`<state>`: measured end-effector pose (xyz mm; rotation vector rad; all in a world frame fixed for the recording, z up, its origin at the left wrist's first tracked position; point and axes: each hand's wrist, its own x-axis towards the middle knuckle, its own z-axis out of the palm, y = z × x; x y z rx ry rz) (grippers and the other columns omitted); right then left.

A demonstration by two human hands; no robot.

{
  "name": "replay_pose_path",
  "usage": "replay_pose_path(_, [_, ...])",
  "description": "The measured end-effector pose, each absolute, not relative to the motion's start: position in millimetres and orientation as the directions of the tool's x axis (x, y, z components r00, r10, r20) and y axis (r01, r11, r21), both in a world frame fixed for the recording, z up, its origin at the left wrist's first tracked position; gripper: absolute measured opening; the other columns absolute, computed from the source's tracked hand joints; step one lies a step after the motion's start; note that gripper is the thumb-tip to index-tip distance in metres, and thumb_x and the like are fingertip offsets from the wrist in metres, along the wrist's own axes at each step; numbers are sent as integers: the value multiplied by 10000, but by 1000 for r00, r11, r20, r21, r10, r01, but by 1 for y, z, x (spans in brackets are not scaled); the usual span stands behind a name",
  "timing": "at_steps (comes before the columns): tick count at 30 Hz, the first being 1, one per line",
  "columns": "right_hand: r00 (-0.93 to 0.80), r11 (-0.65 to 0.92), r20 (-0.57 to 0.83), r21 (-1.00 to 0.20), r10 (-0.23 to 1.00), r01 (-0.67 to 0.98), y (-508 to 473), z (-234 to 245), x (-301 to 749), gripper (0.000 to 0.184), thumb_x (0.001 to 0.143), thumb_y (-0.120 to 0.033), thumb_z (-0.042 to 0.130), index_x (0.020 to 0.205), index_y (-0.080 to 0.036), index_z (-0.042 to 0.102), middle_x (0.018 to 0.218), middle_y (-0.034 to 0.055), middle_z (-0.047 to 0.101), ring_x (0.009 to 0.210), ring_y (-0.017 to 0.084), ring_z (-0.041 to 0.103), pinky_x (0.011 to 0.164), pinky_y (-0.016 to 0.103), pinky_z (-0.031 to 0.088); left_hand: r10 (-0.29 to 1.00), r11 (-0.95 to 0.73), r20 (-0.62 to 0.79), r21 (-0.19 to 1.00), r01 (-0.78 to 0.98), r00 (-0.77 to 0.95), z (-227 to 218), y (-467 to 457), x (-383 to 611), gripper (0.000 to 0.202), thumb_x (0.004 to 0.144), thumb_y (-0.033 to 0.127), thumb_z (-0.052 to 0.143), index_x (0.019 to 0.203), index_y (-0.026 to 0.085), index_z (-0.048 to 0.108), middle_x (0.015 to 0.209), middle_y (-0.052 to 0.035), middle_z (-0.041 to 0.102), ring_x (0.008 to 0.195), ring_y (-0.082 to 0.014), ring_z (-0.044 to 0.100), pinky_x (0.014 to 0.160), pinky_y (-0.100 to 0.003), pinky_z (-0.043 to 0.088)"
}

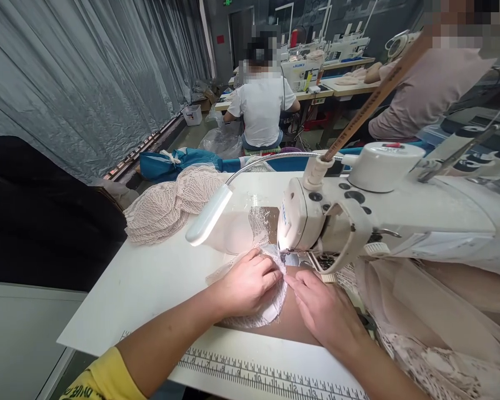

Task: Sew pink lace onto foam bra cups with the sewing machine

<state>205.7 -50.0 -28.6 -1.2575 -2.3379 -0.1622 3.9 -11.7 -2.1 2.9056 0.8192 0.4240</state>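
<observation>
My left hand [246, 284] lies flat with fingers together on a pale pink lace cup piece [270, 311], pressing it onto the table just in front of the sewing machine's needle area [294, 256]. My right hand [323, 308] rests beside it, fingers stretched toward the needle, pinching the edge of the lace piece. The white sewing machine head [316, 219] stands right above both hands. A white lamp [208, 216] on a flexible neck hangs over the fabric to the left.
A stack of pink lace cups [166, 205] lies at the table's far left. Loose beige fabric and lace [433, 322] piles at the right. A ruler strip [250, 375] runs along the table's front edge. Two people sit at sewing tables behind.
</observation>
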Motion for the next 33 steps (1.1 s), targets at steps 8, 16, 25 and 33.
replay_pose_path(8, [-430, 548, 477, -137, 767, 825, -50, -32, 204, 370, 838, -57, 404, 1016, -143, 716, 744, 48, 640, 508, 134, 391, 497, 276, 262, 551, -833, 221, 211, 512, 805, -1, -11, 4, 310, 910, 212, 432, 1184, 107, 534, 1098, -130, 578, 979, -233, 529, 909, -403, 400])
replay_pose_path(16, [-436, 539, 474, -102, 765, 836, -50, -27, 203, 352, 846, -65, 408, 987, -147, 720, 712, 42, 612, 508, 135, 364, 476, 281, 219, 612, -787, 182, 234, 571, 769, -1, -14, 5, 375, 888, 278, 479, 1235, 135, 492, 1252, -137, 543, 1129, -292, 493, 959, -449, 399])
replay_pose_path(25, [-437, 535, 454, -108, 776, 838, -52, -30, 205, 346, 842, -66, 416, 999, -155, 711, 723, 43, 606, 538, 146, 393, 518, 287, 262, 611, -787, 186, 243, 567, 769, -1, -14, 8, 418, 882, 319, 493, 1253, 126, 486, 1238, -140, 560, 1124, -285, 494, 954, -448, 408])
replay_pose_path(33, [-424, 513, 442, -102, 791, 852, -52, -29, 204, 356, 819, -64, 437, 1016, -172, 712, 743, 42, 631, 546, 149, 420, 505, 296, 250, 603, -794, 196, 233, 561, 773, -4, -12, 8, 432, 889, 331, 481, 1266, 120, 484, 1240, -151, 555, 1115, -289, 491, 940, -450, 413])
